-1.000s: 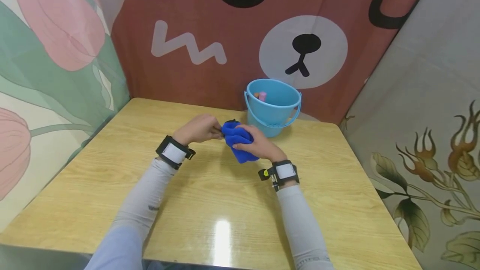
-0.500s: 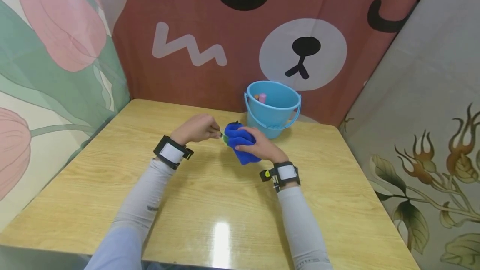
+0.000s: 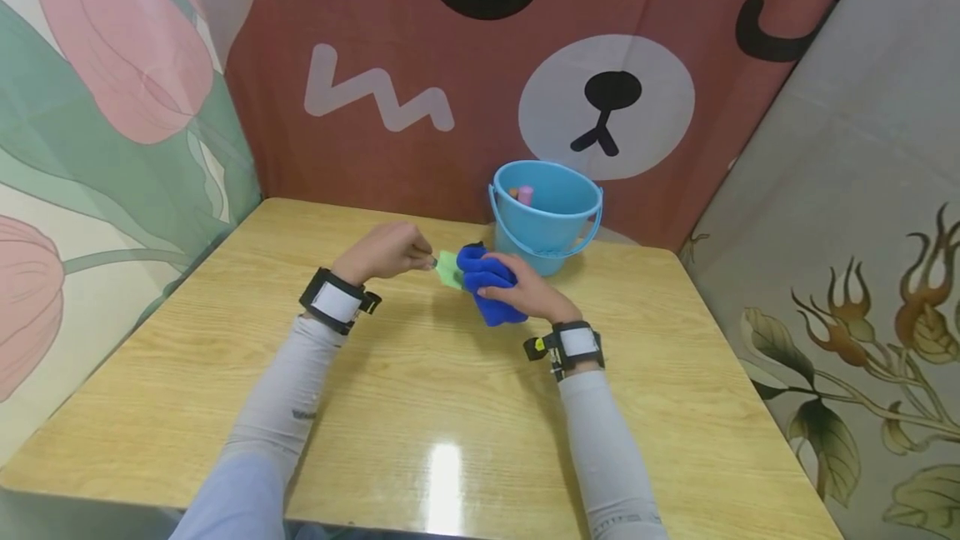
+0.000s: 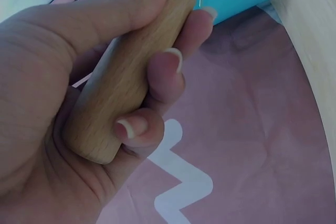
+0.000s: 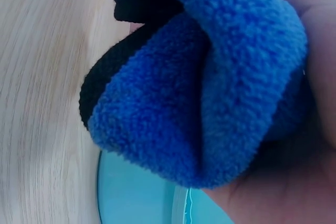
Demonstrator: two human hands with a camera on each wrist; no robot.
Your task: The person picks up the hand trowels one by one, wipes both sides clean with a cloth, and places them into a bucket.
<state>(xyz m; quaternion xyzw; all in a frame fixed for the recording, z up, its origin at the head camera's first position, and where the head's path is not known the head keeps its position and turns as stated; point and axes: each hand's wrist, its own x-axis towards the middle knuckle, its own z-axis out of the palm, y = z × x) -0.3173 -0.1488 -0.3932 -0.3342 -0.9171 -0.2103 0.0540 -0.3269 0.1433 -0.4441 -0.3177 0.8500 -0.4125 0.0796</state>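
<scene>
In the head view my left hand (image 3: pixel 386 250) is over the far middle of the table. It grips a tool by its round wooden handle (image 4: pixel 128 72), which has a metal collar at its upper end. From it a flat light green head (image 3: pixel 450 269) extends toward the blue cloth (image 3: pixel 491 286), whose folds hide its far end. My right hand (image 3: pixel 531 290) holds this bunched, fluffy cloth with a black edge. The cloth hangs folded over the fingers and hides most of them in the right wrist view.
A light blue bucket (image 3: pixel 543 232) with a handle stands behind the right hand, near the table's back edge. Inside it are a pink item (image 3: pixel 525 195) and an orange-brown one. Under the hands lies a wood-grain table (image 3: pixel 390 407), with patterned cloth hangings around it.
My left hand has drawn leftward, away from the cloth, and the light green head has come into view between them. The right hand with the cloth has shifted slightly right.
</scene>
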